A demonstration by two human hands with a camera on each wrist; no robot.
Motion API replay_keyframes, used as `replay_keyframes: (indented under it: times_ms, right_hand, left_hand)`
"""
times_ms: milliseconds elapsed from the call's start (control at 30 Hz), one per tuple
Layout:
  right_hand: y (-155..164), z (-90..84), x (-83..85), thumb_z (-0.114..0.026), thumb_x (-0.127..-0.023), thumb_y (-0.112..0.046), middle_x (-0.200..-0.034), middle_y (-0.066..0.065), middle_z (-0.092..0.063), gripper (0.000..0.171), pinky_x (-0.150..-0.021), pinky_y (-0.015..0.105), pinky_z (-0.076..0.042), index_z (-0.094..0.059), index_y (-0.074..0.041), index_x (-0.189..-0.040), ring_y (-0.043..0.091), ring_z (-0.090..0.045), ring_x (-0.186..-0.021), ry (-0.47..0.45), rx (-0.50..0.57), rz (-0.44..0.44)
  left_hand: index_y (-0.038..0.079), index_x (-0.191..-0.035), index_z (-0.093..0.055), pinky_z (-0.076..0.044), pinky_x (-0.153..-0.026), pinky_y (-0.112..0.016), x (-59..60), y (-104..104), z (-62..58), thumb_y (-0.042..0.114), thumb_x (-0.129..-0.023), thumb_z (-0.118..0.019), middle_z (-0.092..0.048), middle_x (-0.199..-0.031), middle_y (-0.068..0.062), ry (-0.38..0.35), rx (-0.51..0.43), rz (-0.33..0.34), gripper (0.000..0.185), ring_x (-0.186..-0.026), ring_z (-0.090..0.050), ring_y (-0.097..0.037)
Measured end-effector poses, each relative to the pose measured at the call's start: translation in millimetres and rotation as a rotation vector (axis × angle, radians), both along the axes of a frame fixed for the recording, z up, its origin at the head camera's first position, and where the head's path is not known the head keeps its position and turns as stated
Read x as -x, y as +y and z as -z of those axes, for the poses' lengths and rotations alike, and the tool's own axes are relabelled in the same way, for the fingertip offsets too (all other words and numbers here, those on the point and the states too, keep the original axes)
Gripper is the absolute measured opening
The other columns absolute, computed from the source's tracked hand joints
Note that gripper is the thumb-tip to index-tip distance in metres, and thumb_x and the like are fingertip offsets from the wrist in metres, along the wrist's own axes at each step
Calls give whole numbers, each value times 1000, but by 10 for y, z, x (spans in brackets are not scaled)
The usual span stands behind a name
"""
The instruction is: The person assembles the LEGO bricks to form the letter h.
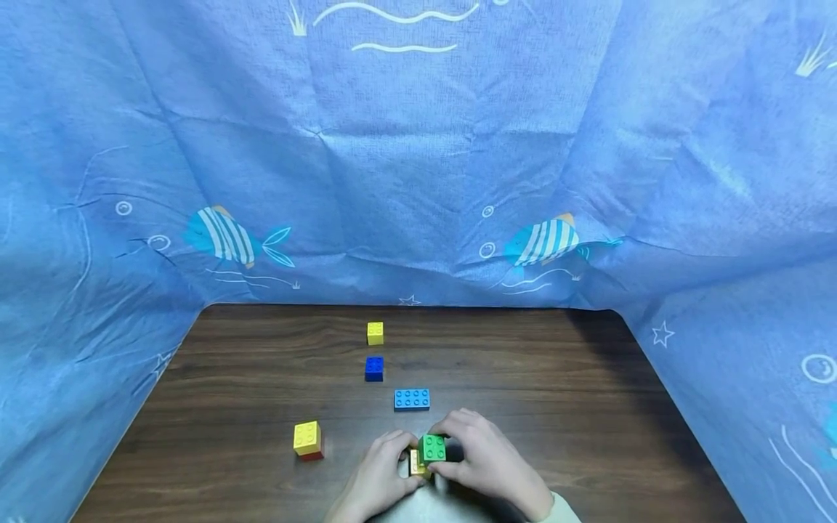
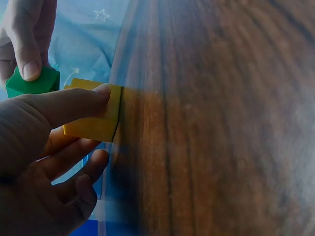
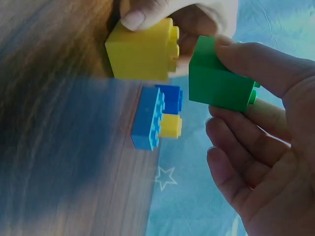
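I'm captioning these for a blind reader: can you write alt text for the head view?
Two hands meet at the near edge of a dark wooden table: the right hand holds a green brick, the left hand a yellow brick just beside it. Beyond lie a light blue brick, a dark blue one and a small yellow one; blue fish-print cloth surrounds the table.

A dark wooden table (image 1: pixel 588 407) boxed in by blue cloth.
The blue fabric backdrop (image 1: pixel 418 160), printed with striped fish (image 1: pixel 225 236), bubbles and stars, hangs creased behind the far edge and along both side edges.
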State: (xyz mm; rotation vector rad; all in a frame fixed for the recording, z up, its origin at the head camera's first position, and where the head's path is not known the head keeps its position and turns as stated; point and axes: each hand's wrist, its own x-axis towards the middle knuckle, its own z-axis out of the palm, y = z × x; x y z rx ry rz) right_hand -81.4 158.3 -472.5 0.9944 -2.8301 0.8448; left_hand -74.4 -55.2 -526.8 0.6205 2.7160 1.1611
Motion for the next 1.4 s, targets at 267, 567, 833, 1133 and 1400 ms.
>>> replay_keyframes:
  times_ms: [267, 567, 833, 1133, 1400]
  right_hand:
    - [-98, 40, -3, -86, -79, -37, -97, -14, -69, 30, -86, 30, -54, -73, -20, -102, 0, -60, -92, -4, -87, -24]
    - [-124, 41, 3, -85, -79, -39, -96, -14, -68, 32, -91, 34, -54, -74, -20, -102, -1, -61, -91, 15, -129, -32]
    - [-140, 33, 9, -85, -78, -38, -94, -14, -67, 31, -92, 35, -54, -75, -19, -101, -3, -58, -88, 37, -149, -44]
    - [-166, -12, 23, -84, -79, -39, -93, -14, -67, 32, -83, 29, -54, -75, -18, -102, -4, -54, -84, -20, -181, -32]
    - [-221, -58, 48, -85, -78, -41, -93, -14, -67, 34, -75, 23, -51, -76, -19, -102, -3, -53, -83, -47, -216, -23]
  left_hand:
    - [17, -95, -68, -37, -64, -23, -12, 19, -21, 20, -73, -87, -52, -82, 14, -50, 36, -6, 29, -75, -44, -4]
    - [18, -93, -69, -36, -63, -22, -9, 14, -10, 17, -71, -88, -51, -80, 14, -7, 35, -12, 29, -72, -43, -1]
    - [18, -93, -69, -36, -64, -23, 9, 13, -10, 18, -71, -88, -52, -80, 14, -24, 57, -4, 29, -73, -43, -2]
    - [18, -91, -68, -36, -62, -22, 26, 16, 0, 20, -71, -89, -52, -81, 14, -35, 41, -3, 29, -72, -43, -2]
    - [20, -93, -70, -38, -63, -24, 50, 25, -16, 22, -69, -91, -57, -83, 15, -30, 61, -15, 32, -73, -46, -2]
